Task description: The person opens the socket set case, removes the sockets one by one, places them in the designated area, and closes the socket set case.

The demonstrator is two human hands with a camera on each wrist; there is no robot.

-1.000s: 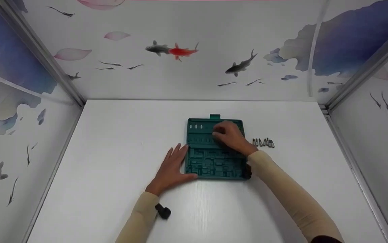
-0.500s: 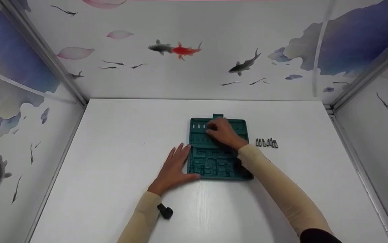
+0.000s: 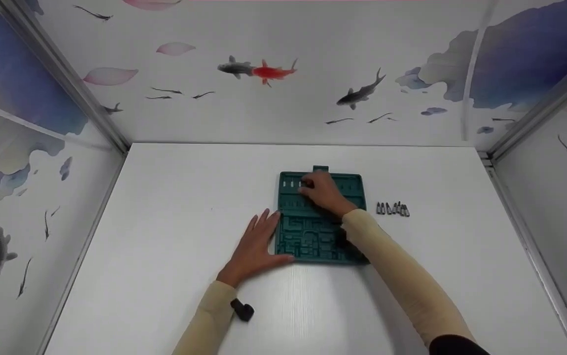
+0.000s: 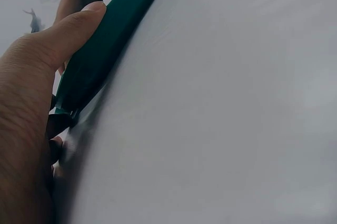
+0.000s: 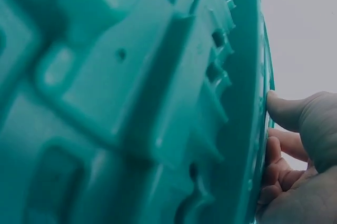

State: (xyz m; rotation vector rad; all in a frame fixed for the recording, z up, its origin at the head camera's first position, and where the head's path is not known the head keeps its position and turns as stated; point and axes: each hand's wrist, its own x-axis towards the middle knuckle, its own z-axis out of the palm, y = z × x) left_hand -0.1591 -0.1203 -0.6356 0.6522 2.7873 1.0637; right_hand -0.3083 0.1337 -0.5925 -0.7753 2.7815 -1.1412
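A green plastic tool case (image 3: pixel 308 241) lies unfolded on the white table. My left hand (image 3: pixel 254 246) rests against its left side, fingers spread, with the thumb on the near edge; in the left wrist view that thumb (image 4: pixel 79 27) touches the green rim. Over the upper row of slots, my right hand (image 3: pixel 325 192) has thumb and forefinger drawn together beside several small upright metal bits (image 3: pixel 292 184). It seems to pinch another such bit, which its fingers hide. The right wrist view shows curled fingers (image 5: pixel 274 174) beyond the case's moulded slots (image 5: pixel 216 71).
Several small metal pieces (image 3: pixel 393 209) lie in a row on the table to the right of the case. The case's latch tab (image 3: pixel 320 168) sticks out at the far edge. Printed walls enclose the table (image 3: pixel 175 197) at the back and sides.
My right hand has moved left along the upper slots, up to the standing bits. The left hand stays against the case. The head view has shifted slightly.
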